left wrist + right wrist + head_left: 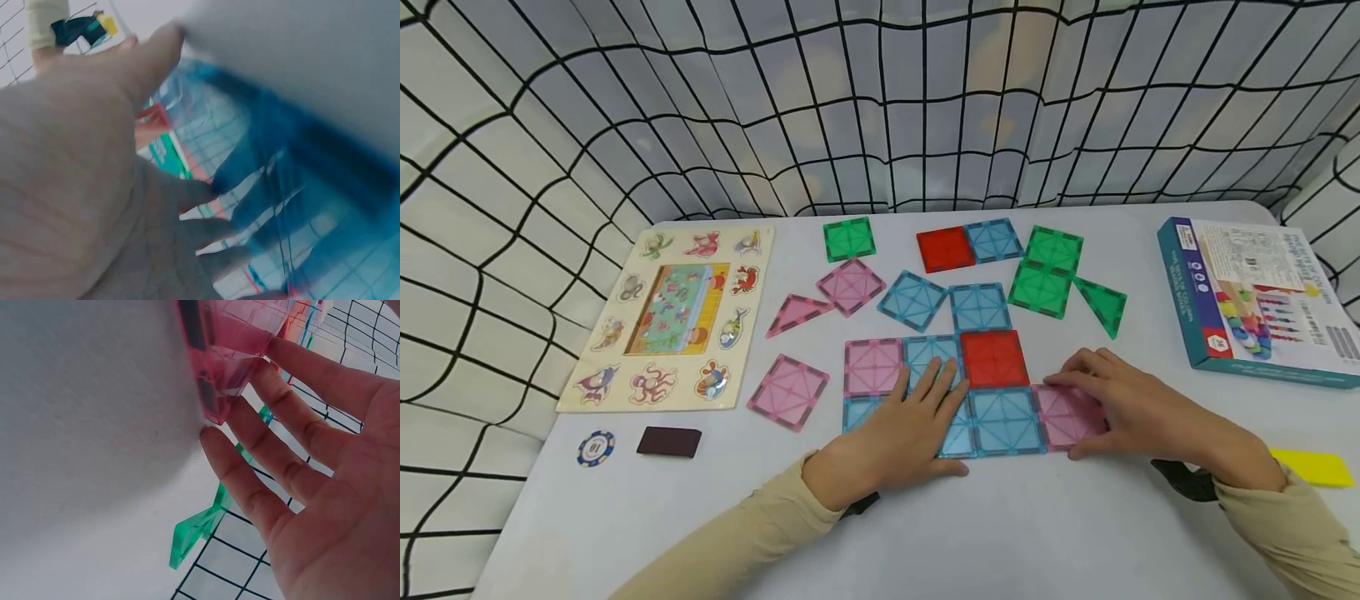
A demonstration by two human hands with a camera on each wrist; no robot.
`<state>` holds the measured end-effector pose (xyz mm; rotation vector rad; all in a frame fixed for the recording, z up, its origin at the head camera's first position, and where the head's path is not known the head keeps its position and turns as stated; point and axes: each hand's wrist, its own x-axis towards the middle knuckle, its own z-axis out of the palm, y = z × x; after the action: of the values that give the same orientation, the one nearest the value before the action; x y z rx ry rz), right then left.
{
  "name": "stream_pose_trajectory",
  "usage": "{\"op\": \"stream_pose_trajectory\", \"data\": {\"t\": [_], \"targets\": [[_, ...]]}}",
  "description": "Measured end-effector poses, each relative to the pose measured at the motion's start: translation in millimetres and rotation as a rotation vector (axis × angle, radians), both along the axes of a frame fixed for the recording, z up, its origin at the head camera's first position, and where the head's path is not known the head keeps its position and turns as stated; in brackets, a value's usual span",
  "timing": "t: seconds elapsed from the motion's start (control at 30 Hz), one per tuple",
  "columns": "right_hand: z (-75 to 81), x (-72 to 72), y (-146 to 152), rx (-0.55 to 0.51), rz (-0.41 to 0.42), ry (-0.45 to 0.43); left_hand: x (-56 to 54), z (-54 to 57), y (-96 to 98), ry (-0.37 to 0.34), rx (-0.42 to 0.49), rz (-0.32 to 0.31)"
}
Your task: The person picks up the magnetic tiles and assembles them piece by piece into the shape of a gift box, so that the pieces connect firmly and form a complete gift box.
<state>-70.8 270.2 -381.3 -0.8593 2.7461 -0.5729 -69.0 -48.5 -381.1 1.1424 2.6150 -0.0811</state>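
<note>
Translucent magnetic tiles lie edge to edge as a flat block in the head view: several blue squares (pixel 1009 422), a red square (pixel 996 360) and a pink square (pixel 872 367) at its upper left. My left hand (pixel 895 437) rests on the block with fingers spread, partly covering the blue tiles. In the left wrist view, blue tile (pixel 337 162) surface lies against those fingers. At the block's right end, my right hand (pixel 1138 412) holds a pink square tile (pixel 1067 415) by its edges, thumb near and fingers far. The tile adjoins a blue one; whether it touches is unclear.
Loose tiles lie beyond: green squares (pixel 1041 287), a green triangle (pixel 1103 304), a red square (pixel 945 249), a pink triangle (pixel 797 312). A picture puzzle board (pixel 745 333) stands left, with a poker chip (pixel 596 448) and dark block (pixel 668 442). A box (pixel 1270 300) is right; black netting (pixel 887 100) surrounds the table.
</note>
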Motion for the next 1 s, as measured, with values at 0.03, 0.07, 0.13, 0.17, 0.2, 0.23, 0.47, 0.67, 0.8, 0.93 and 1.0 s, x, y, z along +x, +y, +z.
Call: {"op": "stream_pose_trajectory", "data": {"t": [0.03, 0.07, 0.13, 0.17, 0.2, 0.23, 0.47, 0.67, 0.8, 0.93, 1.0], "targets": [[0.6, -0.2, -0.9, 0.002, 0.0, -0.008, 0.5, -1.5, 3.2, 0.022, -0.016, -0.008], [1.3, -0.1, -1.8, 0.004, -0.001, -0.015, 1.0, -2.7, 5.6, 0.042, -0.028, -0.014], [2.6, 1.0, -3.1, 0.016, 0.001, -0.027, 1.2, -4.7, 8.6, 0.063, -0.042, -0.017], [3.3, 2.1, -3.7, 0.02, 0.003, -0.033, 1.0, -5.4, 9.1, 0.07, -0.047, -0.019], [3.9, 3.3, -4.2, 0.025, 0.006, -0.036, 0.6, -5.5, 9.1, 0.068, -0.048, -0.019], [4.3, 4.6, -4.8, 0.027, 0.011, -0.036, 0.3, -5.4, 8.4, 0.064, -0.047, -0.021], [1.4, 10.3, -8.9, 0.033, 0.033, 0.019, -2.4, -2.6, -0.1, -0.01, -0.025, -0.025], [-0.5, 11.6, -8.7, 0.017, 0.021, 0.029, -3.3, -1.3, 0.9, -0.005, -0.035, -0.026], [2.9, 8.6, -6.2, 0.025, 0.039, 0.013, 1.0, -2.6, 7.1, 0.091, -0.071, -0.041], [12.0, -9.6, -10.3, -0.018, 0.05, 0.035, 5.3, -5.1, 10.9, 0.163, -0.095, -0.036], [16.6, -26.0, -19.1, -0.045, 0.057, 0.062, 6.4, -6.2, 10.8, 0.177, -0.099, -0.028]]}}
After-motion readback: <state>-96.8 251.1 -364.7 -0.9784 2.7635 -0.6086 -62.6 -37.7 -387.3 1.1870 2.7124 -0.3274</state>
